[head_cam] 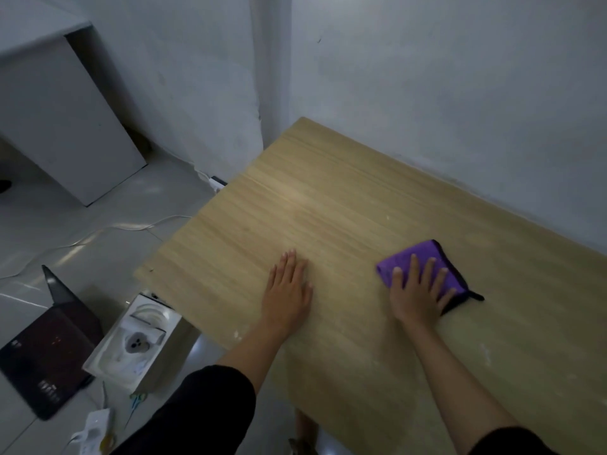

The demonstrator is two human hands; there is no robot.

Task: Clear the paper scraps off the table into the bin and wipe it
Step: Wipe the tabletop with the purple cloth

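Cloth (423,256), purple with a dark edge, lies folded on the bench (328,198) toward its right side. Your right hand (417,290) presses it flat from above, palm down, with the fingers (414,267) straight and spread across the fabric and none curled round it. A dark tab (476,295) sticks out from the cloth's right corner, just past the hand. Your right forearm comes in from the lower right, the wrist roughly in line with the hand, and a black sleeve (512,441) shows near the elbow.

Your left hand (289,287) lies open and flat on the bare wood, well to the left of the cloth. Its fingers are close together, point away from you and hold nothing. That forearm crosses the bench's near-left edge.

A few pale flecks (236,334) mark the wood near that edge, too small to tell what they are.

On the floor left of the bench sit an open laptop (49,349) and, just beside it, an open white box (131,343). A white cable (98,234) trails across the tiles, and a power strip (93,425) lies by the lower frame edge. A white cabinet (65,126) stands at the far left.
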